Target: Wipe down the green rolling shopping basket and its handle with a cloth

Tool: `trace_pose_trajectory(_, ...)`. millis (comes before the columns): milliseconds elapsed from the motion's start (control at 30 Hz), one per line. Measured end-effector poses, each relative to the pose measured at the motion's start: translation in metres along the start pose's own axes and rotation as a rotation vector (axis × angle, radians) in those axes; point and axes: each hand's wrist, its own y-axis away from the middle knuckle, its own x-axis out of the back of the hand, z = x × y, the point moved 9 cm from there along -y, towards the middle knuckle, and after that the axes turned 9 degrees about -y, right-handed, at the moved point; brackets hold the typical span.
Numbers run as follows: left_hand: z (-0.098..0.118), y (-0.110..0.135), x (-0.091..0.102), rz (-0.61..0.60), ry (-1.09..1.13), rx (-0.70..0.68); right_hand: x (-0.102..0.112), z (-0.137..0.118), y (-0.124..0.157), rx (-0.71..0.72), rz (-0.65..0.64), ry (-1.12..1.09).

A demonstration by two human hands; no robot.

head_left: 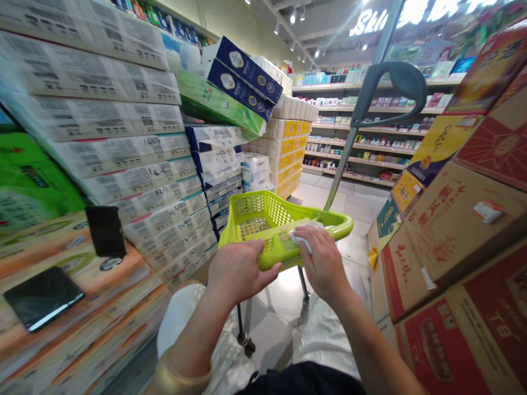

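Note:
A lime-green shopping basket (268, 207) with perforated sides stands in front of me on thin metal legs with small wheels. A metal pole with a grey loop handle (389, 93) rises behind it. My left hand (242, 269) grips the near left corner, its thumb lying along the near side. On the near rim, at a clear label panel, my right hand (321, 260) presses a crumpled white wipe (302, 240), which looks like a tissue or cloth. Its fingers are bent over the wipe and hide part of it.
Stacked tissue packs (156, 148) rise on the left. A black phone (106, 230) and a dark tablet-like device (43, 299) lie on orange packs. Cardboard cartons (448, 230) are piled along the right. Stocked shelves (349, 137) line the back, beyond a tiled floor (284, 299).

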Motion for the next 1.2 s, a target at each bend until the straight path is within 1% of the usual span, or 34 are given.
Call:
trace_pose_trajectory(67,-0.002,-0.001,-0.001,0.001,0.017,-0.004,-0.009,-0.013,0.0,0.044,-0.049,-0.026)
trace_pose_trajectory(133,-0.007,-0.001,-0.001,0.009,0.033,0.001,-0.008,-0.009,0.0,0.04,-0.056,-0.038)
trace_pose_trajectory(200,-0.014,0.0,-0.001,0.019,0.052,0.007,0.003,0.01,-0.001,-0.001,-0.017,-0.024)
trace_pose_trajectory(300,-0.023,0.001,-0.002,0.041,0.082,-0.005,0.024,0.043,0.002,-0.087,0.081,0.075)
trace_pose_trajectory(367,-0.029,0.002,-0.003,0.054,0.088,-0.018,0.029,0.051,0.006,-0.112,0.114,0.141)
trace_pose_trajectory(433,-0.035,0.002,-0.004,0.057,0.084,-0.021,0.024,0.044,0.008,-0.097,0.127,0.157)
trace_pose_trajectory(500,-0.042,0.001,-0.005,0.048,0.081,-0.014,0.017,0.03,0.01,-0.063,0.133,0.141)
trace_pose_trajectory(567,-0.048,0.001,-0.006,0.036,0.086,-0.005,0.01,0.02,0.01,-0.035,0.116,0.119)
trace_pose_trajectory(600,-0.051,0.001,-0.007,0.033,0.091,-0.003,0.009,0.019,0.01,-0.03,0.101,0.11)
trace_pose_trajectory(667,-0.057,0.001,-0.008,0.044,0.106,-0.011,0.012,0.025,0.009,-0.038,0.077,0.106)
trace_pose_trajectory(833,-0.066,0.001,-0.012,0.119,0.155,-0.097,0.035,0.054,0.008,-0.084,0.078,0.147)
trace_pose_trajectory(933,-0.077,0.0,-0.015,0.128,0.166,-0.103,0.036,0.055,0.01,-0.07,0.054,0.131)
trace_pose_trajectory(1000,-0.085,-0.001,-0.009,0.152,0.147,-0.076,0.032,0.048,0.01,-0.059,0.045,0.128)
trace_pose_trajectory(1100,-0.092,0.0,0.015,0.284,0.09,0.015,0.024,0.033,0.011,-0.052,0.027,0.13)
trace_pose_trajectory(1133,-0.089,0.001,0.024,0.328,0.078,0.047,0.021,0.028,0.011,-0.05,0.018,0.131)
trace_pose_trajectory(1167,-0.082,0.003,0.031,0.355,0.084,0.057,0.018,0.021,0.01,-0.046,0.008,0.129)
trace_pose_trajectory(1200,-0.07,0.003,0.035,0.363,0.13,0.04,0.016,0.015,0.01,-0.039,-0.005,0.123)
